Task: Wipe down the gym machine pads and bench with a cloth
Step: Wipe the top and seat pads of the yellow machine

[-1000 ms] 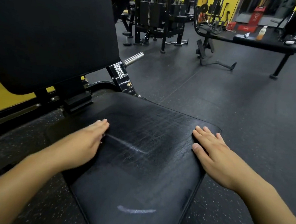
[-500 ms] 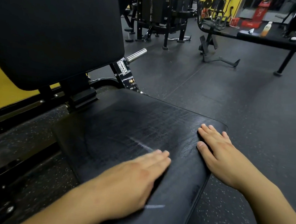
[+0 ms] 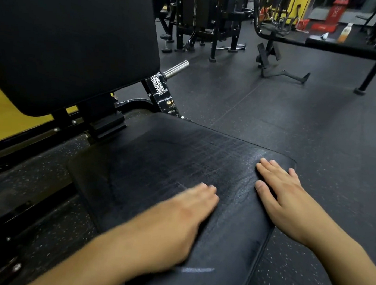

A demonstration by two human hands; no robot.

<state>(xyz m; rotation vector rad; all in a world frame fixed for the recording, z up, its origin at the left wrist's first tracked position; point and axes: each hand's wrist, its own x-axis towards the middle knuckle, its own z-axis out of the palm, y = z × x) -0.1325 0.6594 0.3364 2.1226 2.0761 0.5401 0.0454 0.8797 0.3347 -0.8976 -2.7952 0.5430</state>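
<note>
Two flat hands and no cloth that I can see: that is the first worry. My left hand (image 3: pixel 176 226) lies palm down on the seat pad (image 3: pixel 181 164), fingers straight, holding nothing visible; it is blurred, and whether a rag hides beneath it I cannot tell. My right hand (image 3: pixel 278 200) rests spread on the pad's edge, off to the other side, fingers straight too. If I wipe with bare skin, I only smear sweat and dirt around. The pad's cracked surface ahead of my fingers could snag or trap grime. The back pad (image 3: pixel 67 40), up beyond my left hand, looks untouched and is easy to forget. Leaning hard on my right hand at the edge, I may slip off.
</note>
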